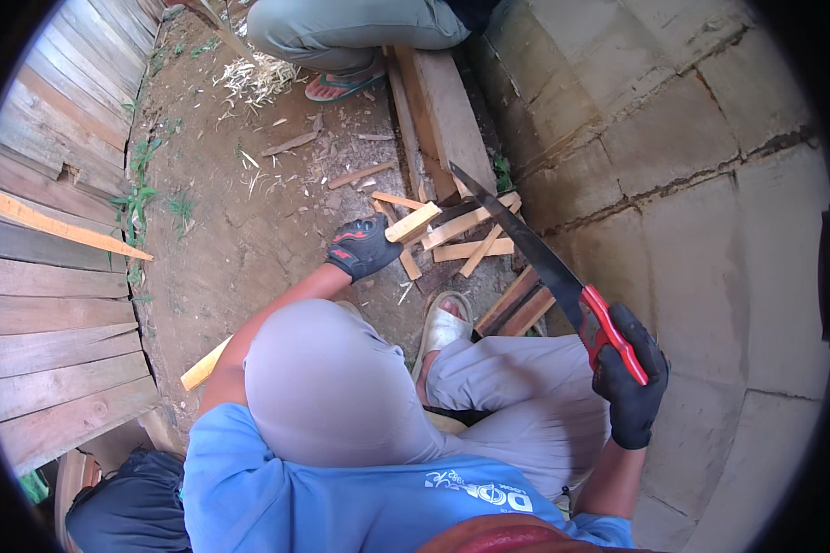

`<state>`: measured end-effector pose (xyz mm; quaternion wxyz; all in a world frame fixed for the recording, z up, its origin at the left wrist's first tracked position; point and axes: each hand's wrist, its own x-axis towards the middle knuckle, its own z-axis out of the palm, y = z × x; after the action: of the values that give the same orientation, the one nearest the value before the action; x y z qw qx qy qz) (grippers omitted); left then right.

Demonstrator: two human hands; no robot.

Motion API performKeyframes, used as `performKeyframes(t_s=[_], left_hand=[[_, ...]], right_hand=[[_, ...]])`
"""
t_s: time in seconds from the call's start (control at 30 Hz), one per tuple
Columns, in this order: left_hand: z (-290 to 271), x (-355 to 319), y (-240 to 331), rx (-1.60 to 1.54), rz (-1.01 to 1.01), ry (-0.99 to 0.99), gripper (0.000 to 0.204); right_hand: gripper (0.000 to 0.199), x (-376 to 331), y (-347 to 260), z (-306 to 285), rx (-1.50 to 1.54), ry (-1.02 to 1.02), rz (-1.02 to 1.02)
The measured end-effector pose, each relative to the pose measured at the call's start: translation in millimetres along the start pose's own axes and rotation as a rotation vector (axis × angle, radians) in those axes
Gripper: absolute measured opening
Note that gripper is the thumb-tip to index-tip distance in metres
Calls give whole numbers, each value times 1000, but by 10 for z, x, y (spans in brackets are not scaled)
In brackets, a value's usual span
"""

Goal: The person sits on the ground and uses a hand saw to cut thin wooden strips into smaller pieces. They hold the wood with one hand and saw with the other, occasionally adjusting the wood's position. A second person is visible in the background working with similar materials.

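My right hand (633, 373), in a black glove, is wrapped round the red and black handle of a hand saw (542, 261). The saw's long dark blade slants up and left, its tip near the end of a thick timber beam (447, 115). In a black glove with red marks, my left hand (360, 247) is closed on one end of a short pale wood block (413, 223). Its fingers are partly hidden. Several cut wood strips (475, 249) lie crisscrossed on the ground just right of the block, below the blade.
Another person in grey trousers (360, 26) and flip-flops sits on the beam at the top. A concrete block wall (673, 166) rises on the right, a plank fence (55, 323) on the left. Wood shavings (256, 78) litter the dirt ground. Beside my foot lie dark-edged boards (516, 304).
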<state>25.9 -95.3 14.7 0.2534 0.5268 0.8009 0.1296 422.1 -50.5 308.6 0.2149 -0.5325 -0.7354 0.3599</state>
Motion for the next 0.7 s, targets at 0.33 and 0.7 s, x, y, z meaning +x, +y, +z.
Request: performKeyframes(t_s=[0.33,0.7], left_hand=[[-2566,-493,50,114,121,-181,55],[-2530,-336,70,369,-72,-80,62]], right_hand=[[49,-242,263,-543,31,203,-327],[43,-162,-78,-513,504,115,-185]])
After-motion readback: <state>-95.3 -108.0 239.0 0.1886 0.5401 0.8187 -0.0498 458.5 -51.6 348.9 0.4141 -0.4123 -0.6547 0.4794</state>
